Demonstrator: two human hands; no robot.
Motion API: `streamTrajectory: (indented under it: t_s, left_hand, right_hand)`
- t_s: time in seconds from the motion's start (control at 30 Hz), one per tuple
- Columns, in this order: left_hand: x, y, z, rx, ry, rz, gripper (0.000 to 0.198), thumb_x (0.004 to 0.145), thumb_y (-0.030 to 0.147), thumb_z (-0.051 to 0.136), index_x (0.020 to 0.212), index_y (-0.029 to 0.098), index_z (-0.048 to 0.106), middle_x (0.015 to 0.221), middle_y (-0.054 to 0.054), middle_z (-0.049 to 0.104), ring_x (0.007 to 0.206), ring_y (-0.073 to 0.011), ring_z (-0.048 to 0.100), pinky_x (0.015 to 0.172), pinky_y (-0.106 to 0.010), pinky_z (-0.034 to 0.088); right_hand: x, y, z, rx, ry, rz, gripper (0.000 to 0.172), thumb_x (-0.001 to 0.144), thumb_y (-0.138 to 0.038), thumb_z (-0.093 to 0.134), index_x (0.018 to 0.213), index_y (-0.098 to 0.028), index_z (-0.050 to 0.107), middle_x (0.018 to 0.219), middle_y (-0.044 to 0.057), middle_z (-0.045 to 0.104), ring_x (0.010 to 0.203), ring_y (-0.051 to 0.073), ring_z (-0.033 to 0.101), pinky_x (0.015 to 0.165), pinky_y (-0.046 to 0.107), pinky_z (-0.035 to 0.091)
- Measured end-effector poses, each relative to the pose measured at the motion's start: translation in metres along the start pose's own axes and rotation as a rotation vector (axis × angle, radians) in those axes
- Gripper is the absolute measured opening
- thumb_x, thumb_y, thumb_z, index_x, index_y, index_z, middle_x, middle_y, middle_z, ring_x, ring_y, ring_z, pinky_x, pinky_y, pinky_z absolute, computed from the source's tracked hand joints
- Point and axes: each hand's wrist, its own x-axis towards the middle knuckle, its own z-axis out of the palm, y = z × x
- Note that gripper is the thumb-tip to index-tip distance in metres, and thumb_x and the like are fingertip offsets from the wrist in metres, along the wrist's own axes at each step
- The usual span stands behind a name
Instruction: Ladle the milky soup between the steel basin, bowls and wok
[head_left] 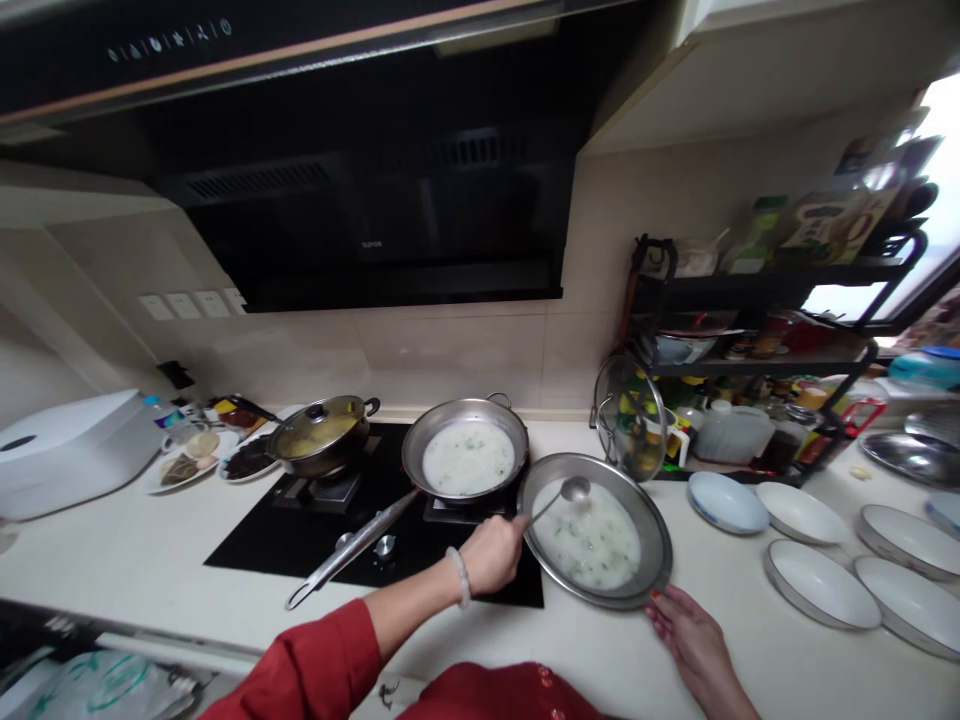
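My left hand (pixel 491 553), with a pale bracelet at the wrist, is closed around the handle of a metal ladle (pixel 576 489). The ladle's bowl hangs over a round metal basin (pixel 660 560) of milky white soup (pixel 589 535) with green bits. With thumb and fingers, my right hand (pixel 682 620) grips the basin's lower right rim. Left of the basin, a long-handled frying pan (pixel 412 455) sits on the black cooktop (pixel 300 540), holding similar white liquid with green bits.
A lidded pot (pixel 319 435) stands on the left burner, beside plates of food (pixel 191 460). Several shallow white bowls (pixel 821 585) sit on the right counter. A glass lid (pixel 631 415) leans by a black rack (pixel 757 360) of bottles. The range hood (pixel 375 220) overhangs the stove.
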Motion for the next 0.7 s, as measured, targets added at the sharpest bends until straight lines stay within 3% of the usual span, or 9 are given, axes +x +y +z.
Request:
streamTrajectory:
  t_s: [0.1, 0.17, 0.27, 0.33, 0.5, 0.6, 0.7]
  left_hand:
    - [0.000, -0.011, -0.026, -0.301, 0.143, -0.094, 0.029, 0.088, 0.013, 0.039, 0.095, 0.012, 0.067, 0.065, -0.005, 0.062, 0.059, -0.0159, 0.058, 0.061, -0.026, 0.045]
    - [0.001, -0.022, -0.044, -0.448, 0.151, -0.230, 0.031, 0.090, 0.015, 0.037, 0.101, 0.010, 0.066, 0.057, -0.001, 0.057, 0.051, -0.0134, 0.052, 0.054, -0.023, 0.040]
    - [-0.001, -0.047, -0.066, -0.409, 0.235, -0.390, 0.030, 0.089, 0.015, 0.042, 0.107, 0.008, 0.066, 0.055, 0.001, 0.056, 0.051, -0.0132, 0.052, 0.054, -0.023, 0.039]
    - [-0.002, -0.064, -0.075, -0.305, 0.269, -0.466, 0.024, 0.085, 0.011, 0.047, 0.095, 0.010, 0.069, 0.055, -0.001, 0.056, 0.058, -0.0152, 0.057, 0.062, -0.024, 0.042]
    - [0.000, -0.098, -0.079, -0.295, 0.252, -0.624, 0.014, 0.075, 0.005, 0.058, 0.066, 0.014, 0.064, 0.051, -0.002, 0.052, 0.068, -0.0188, 0.062, 0.068, -0.025, 0.043]
    - [0.004, -0.105, -0.072, -0.419, 0.199, -0.705, 0.014, 0.077, 0.012, 0.063, 0.063, 0.014, 0.060, 0.049, -0.001, 0.051, 0.054, -0.0149, 0.055, 0.055, -0.025, 0.040]
    - [0.006, -0.106, -0.069, -0.612, 0.153, -0.746, 0.022, 0.081, 0.022, 0.065, 0.064, 0.016, 0.053, 0.047, 0.003, 0.048, 0.040, -0.0078, 0.038, 0.042, -0.022, 0.029]
  right_hand:
    - [0.000, 0.000, 0.000, -0.011, -0.007, -0.012, 0.059, 0.036, -0.020, 0.083, 0.089, -0.018, 0.057, 0.057, 0.000, 0.067, 0.049, 0.014, 0.061, 0.044, 0.019, 0.046]
    - [-0.001, 0.000, 0.000, -0.028, -0.005, -0.018, 0.058, 0.036, -0.021, 0.083, 0.088, -0.019, 0.057, 0.058, 0.001, 0.067, 0.050, 0.015, 0.062, 0.044, 0.020, 0.047]
    - [0.000, 0.001, -0.001, -0.034, 0.000, -0.016, 0.057, 0.036, -0.021, 0.083, 0.087, -0.020, 0.057, 0.059, 0.001, 0.067, 0.050, 0.016, 0.062, 0.044, 0.021, 0.047]
    - [0.001, 0.001, -0.001, -0.018, 0.001, -0.017, 0.058, 0.036, -0.020, 0.083, 0.088, -0.019, 0.057, 0.059, 0.000, 0.067, 0.049, 0.015, 0.061, 0.043, 0.021, 0.047]
    - [0.003, 0.003, -0.001, -0.017, -0.002, -0.024, 0.062, 0.034, -0.020, 0.084, 0.090, -0.018, 0.057, 0.058, 0.000, 0.067, 0.050, 0.015, 0.062, 0.043, 0.021, 0.047]
    - [0.003, 0.002, -0.001, -0.016, -0.007, -0.018, 0.063, 0.034, -0.020, 0.085, 0.091, -0.017, 0.057, 0.058, 0.001, 0.067, 0.051, 0.015, 0.062, 0.044, 0.020, 0.047]
    - [0.004, 0.002, -0.002, -0.015, -0.010, -0.008, 0.061, 0.036, -0.019, 0.084, 0.091, -0.018, 0.057, 0.058, 0.000, 0.067, 0.051, 0.015, 0.062, 0.045, 0.020, 0.047]
